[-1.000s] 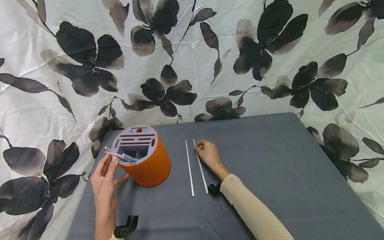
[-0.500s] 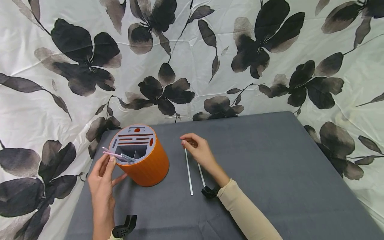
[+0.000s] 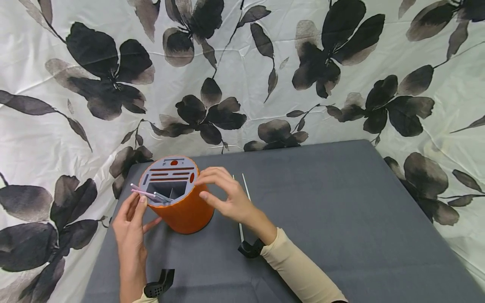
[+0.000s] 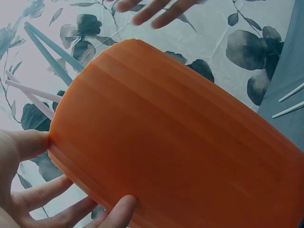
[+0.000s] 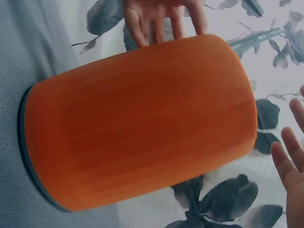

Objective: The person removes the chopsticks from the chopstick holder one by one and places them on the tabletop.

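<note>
An orange round utensil holder (image 3: 189, 221) with a grey slotted top stands upright on the table. My left hand (image 3: 130, 225) grips its left side near the rim; in the left wrist view a finger (image 4: 123, 211) curls onto the wall. Pink chopsticks (image 3: 143, 192) and light blue chopsticks (image 3: 163, 197) lean out of its open compartment. At the holder's right rim is my right hand (image 3: 229, 198), fingers spread and holding nothing. Two white chopsticks, one showing here (image 3: 246, 187) and the other here (image 4: 289, 110), lie on the table, partly hidden behind the right hand and forearm.
A grey cloth-covered table (image 3: 322, 210) extends to the right of the holder. Behind it hangs a white curtain (image 3: 265, 113) with dark flowers. Black camera mounts sit at the left wrist (image 3: 159, 286) and right wrist (image 3: 251, 249).
My right hand has moved left from the white chopsticks to the utensil holder's right rim, its fingers spreading. The white chopsticks stay on the table, and the left hand keeps its place.
</note>
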Available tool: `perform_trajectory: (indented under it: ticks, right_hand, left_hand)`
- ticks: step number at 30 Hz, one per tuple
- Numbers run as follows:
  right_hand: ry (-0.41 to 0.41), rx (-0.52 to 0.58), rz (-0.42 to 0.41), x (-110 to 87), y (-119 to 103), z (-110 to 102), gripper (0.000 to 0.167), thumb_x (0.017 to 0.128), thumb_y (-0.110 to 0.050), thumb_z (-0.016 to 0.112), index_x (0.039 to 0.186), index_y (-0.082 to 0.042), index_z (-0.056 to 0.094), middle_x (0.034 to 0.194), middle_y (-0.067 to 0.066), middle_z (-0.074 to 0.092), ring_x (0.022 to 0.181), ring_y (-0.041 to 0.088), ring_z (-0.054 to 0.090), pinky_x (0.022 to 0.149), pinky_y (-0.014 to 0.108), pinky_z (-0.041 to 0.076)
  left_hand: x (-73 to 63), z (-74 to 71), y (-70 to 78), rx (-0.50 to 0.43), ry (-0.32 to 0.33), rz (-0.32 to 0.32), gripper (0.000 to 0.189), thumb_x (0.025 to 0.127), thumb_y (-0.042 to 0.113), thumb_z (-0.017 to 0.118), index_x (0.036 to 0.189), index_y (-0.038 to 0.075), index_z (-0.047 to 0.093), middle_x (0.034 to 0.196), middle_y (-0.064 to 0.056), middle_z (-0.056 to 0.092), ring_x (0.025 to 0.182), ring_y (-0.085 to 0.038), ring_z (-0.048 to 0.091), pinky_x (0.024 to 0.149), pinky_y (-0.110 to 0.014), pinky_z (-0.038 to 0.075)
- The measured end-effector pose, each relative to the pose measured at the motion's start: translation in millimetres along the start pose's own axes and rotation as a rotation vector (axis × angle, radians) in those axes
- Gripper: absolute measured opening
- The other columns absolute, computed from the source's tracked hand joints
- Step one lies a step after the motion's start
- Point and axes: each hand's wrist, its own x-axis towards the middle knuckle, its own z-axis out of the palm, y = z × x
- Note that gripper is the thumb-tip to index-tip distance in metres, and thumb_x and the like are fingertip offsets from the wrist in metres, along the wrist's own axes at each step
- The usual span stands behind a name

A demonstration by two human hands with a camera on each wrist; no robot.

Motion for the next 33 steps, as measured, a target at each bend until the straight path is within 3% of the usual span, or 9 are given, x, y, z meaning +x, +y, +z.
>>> perform_trajectory:
  ticks: [12,19,33]
  right_hand:
    - [-0.182,-0.245,-0.157,21.5,-10,17,0.032,0.098,-0.019,0.074,0.127,-0.008,0.069,0.132,0.008,0.063,0.134,0.021,0.052,0.124,0.033,0.04]
    - [-0.288,-0.417,-0.209,30.2,-10,29,0.028,0.102,-0.029,0.07,0.124,-0.012,0.071,0.125,0.0,0.066,0.129,0.016,0.054,0.125,0.024,0.035]
    - [-0.284,-0.611,-0.18,25.3,-8,48,0.02,0.104,-0.032,0.064,0.115,-0.019,0.074,0.115,-0.005,0.07,0.125,0.019,0.058,0.126,0.027,0.035]
  left_hand:
    - [-1.2,1.4,-1.7,-0.007,0.009,0.027,0.05,0.1,0.028,0.073,0.146,0.011,0.06,0.137,0.002,0.06,0.119,-0.01,0.059,0.054,-0.028,0.064]
    - [-2.0,0.2,-3.7,-0.001,0.008,0.037,0.051,0.1,0.028,0.073,0.146,0.011,0.06,0.133,0.004,0.061,0.117,-0.011,0.059,0.054,-0.028,0.064]
    - [-4.8,-0.1,-4.2,-0.021,0.003,0.054,0.05,0.1,0.026,0.072,0.145,0.008,0.06,0.129,0.005,0.062,0.117,-0.012,0.059,0.053,-0.029,0.064]
